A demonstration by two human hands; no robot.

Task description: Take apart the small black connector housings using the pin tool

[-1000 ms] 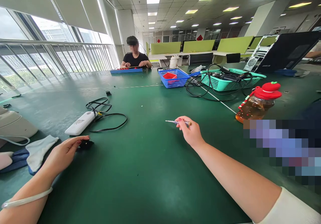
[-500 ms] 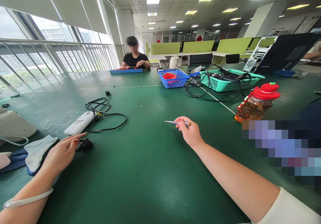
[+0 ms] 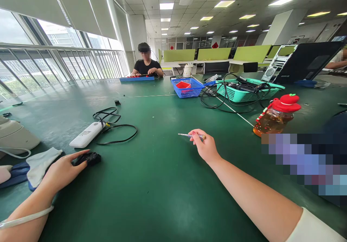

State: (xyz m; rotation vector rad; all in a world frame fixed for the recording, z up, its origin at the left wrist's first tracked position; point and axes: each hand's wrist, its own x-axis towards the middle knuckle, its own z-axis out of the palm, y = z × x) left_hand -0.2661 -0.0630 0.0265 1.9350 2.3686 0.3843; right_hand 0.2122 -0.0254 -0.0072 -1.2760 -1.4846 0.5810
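Observation:
My right hand [image 3: 206, 148] rests on the green table [image 3: 162, 184], its fingers pinched on a thin clear-handled screwdriver [image 3: 189, 135] that points left. My left hand [image 3: 63, 170] lies at the left with its fingertips closed over a small black object [image 3: 91, 158]. Just beyond that object sit a white power strip [image 3: 86, 134] and its looped black cable [image 3: 114, 124].
A white cloth [image 3: 40, 162] and a white appliance [image 3: 15, 137] lie at the left edge. A red-capped bottle of amber liquid [image 3: 276, 117] stands at the right. Farther back are a blue basket [image 3: 187, 87], a teal basket with cables [image 3: 244, 90], and a seated person [image 3: 146, 63].
My left hand lifted slightly, then came down with its fingers onto the small black object. My right hand has stayed where it was with the screwdriver.

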